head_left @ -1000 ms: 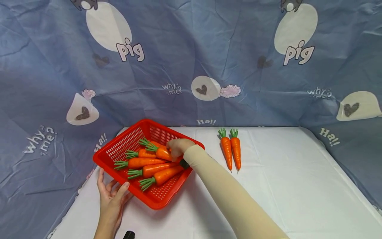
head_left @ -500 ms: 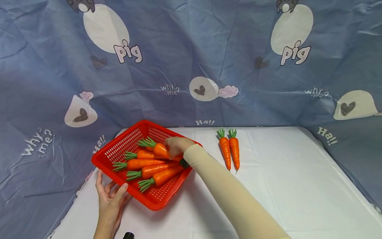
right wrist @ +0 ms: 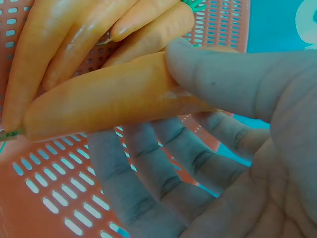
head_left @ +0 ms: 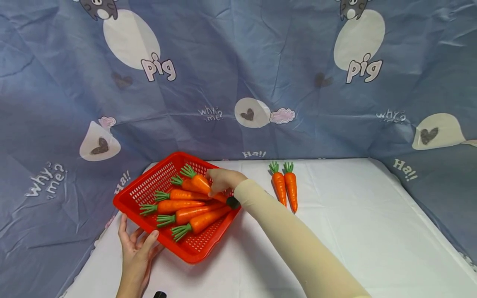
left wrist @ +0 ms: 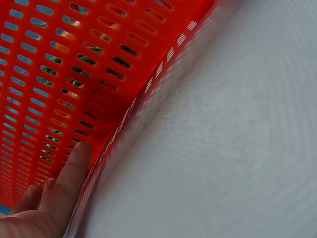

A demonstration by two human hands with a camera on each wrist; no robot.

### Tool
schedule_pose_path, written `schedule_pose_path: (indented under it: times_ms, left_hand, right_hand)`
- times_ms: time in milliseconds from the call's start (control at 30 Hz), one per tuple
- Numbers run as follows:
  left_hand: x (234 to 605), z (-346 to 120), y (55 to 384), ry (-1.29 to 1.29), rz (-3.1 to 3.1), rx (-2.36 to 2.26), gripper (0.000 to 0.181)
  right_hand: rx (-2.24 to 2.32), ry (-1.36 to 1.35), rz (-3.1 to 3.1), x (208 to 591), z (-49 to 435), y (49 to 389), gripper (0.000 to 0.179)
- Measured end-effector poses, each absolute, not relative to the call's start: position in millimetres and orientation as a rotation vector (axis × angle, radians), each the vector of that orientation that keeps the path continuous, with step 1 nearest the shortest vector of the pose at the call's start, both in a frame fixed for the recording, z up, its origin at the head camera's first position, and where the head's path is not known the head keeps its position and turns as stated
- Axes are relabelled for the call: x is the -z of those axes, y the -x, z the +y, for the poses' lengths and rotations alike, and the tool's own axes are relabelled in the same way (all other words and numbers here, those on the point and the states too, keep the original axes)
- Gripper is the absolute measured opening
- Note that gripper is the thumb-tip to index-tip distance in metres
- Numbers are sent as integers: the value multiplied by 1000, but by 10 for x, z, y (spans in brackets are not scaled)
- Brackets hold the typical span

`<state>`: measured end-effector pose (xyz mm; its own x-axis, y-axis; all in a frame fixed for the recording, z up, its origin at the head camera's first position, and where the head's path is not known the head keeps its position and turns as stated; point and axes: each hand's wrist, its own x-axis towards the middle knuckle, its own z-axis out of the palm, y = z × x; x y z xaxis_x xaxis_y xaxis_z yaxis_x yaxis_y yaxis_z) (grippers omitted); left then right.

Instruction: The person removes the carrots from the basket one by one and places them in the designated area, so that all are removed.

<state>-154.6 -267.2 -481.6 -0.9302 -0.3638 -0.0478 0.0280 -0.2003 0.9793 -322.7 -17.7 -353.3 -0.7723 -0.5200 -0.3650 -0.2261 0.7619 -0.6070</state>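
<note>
A red plastic basket [head_left: 128, 203] holds several orange carrots with green tops. My right hand [head_left: 223, 181] is inside its right part, gripping one carrot [head_left: 200, 183]. In the right wrist view, the thumb lies over this carrot [right wrist: 94, 101] and the fingers pass beneath it; part of it is hidden by the thumb. My left hand [head_left: 136, 252] holds the basket's near left side, its thumb at the rim. The left wrist view has its fingers [left wrist: 67, 186] against the slotted outer wall [left wrist: 94, 106]. More carrots [head_left: 182, 195] lie below the held one.
Two carrots [head_left: 291, 190] lie side by side on the white tablecloth [head_left: 346, 223], right of the basket. A printed blue cloth [head_left: 208, 74] hangs behind and around the table. A small black object [head_left: 160, 294] shows at the bottom edge.
The carrot in my right hand has turned, its green top shifting up and away, and another carrot beneath it shows more. My left hand keeps its hold on the basket.
</note>
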Motion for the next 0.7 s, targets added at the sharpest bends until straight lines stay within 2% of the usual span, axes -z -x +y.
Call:
schedule_pose_path:
  times_ms: [700]
  left_hand:
    - [4822,-2679,1555,-405,-1799,2224,101]
  right_hand:
    - [917,624,2459,3498,92,3190,65]
